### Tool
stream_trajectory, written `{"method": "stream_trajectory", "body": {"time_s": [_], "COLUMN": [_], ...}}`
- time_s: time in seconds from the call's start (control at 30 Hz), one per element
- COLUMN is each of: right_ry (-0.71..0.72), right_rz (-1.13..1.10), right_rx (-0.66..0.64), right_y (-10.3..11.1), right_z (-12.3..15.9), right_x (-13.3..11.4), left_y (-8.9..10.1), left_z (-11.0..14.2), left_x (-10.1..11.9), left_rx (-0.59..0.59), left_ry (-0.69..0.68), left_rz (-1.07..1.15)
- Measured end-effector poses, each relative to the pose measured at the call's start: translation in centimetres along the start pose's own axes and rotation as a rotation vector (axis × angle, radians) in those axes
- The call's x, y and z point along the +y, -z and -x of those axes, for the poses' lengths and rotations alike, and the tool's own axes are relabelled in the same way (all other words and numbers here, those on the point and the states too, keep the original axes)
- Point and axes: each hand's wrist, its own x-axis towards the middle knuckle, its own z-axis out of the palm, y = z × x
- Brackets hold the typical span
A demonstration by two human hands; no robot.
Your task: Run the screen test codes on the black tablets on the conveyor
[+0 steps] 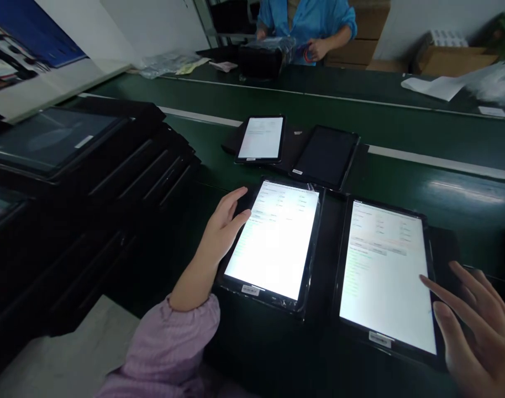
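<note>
Lilac sleeve (pixel 173 337) at the lower edge, near a dark green table (pixel 443 130) bearing, side by side and face-up, a lit left tablet (pixel 277 243) and a lit right tablet (pixel 387 293). Left hand (pixel 215 235) open at one bezel; right hand (pixel 484 331) open, index fingertip (pixel 425 280) at the other's screen edge, contact unclear. Could register a stray tap through slight finger drift.

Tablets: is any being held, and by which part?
Nothing is held; the left hand and right hand are only at the edges of lit tablets.
</note>
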Motion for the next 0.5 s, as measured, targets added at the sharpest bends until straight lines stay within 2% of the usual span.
{"method": "stream_trajectory", "body": {"time_s": [0.1, 0.27, 0.33, 0.43, 0.5], "right_ry": [-0.027, 0.009, 0.029, 0.043, 0.087], "right_rz": [-0.053, -0.187, -0.221, -0.256, -0.193], "right_rx": [0.017, 0.070, 0.061, 0.021, -0.029], "right_y": [0.0, 0.4, 0.6, 1.2, 1.6], "right_z": [0.1, 1.2, 1.8, 2.5, 2.8], "right_x": [-1.3, -3.3, -3.4, -2.3, -0.6], "left_y": [0.7, 3.8, 4.8, 5.1, 4.5], "left_z": [0.1, 2.9, 4.5, 5.8, 5.7], "left_x": [-0.4, 0.5, 1.1, 1.8, 2.1], "left_rx": [-0.076, -0.460, -0.555, -0.609, -0.590], "left_ry": [-0.025, 0.002, 0.009, 0.073, 0.126], "left_rz": [-0.032, -0.254, -0.333, -0.392, -0.378]}}
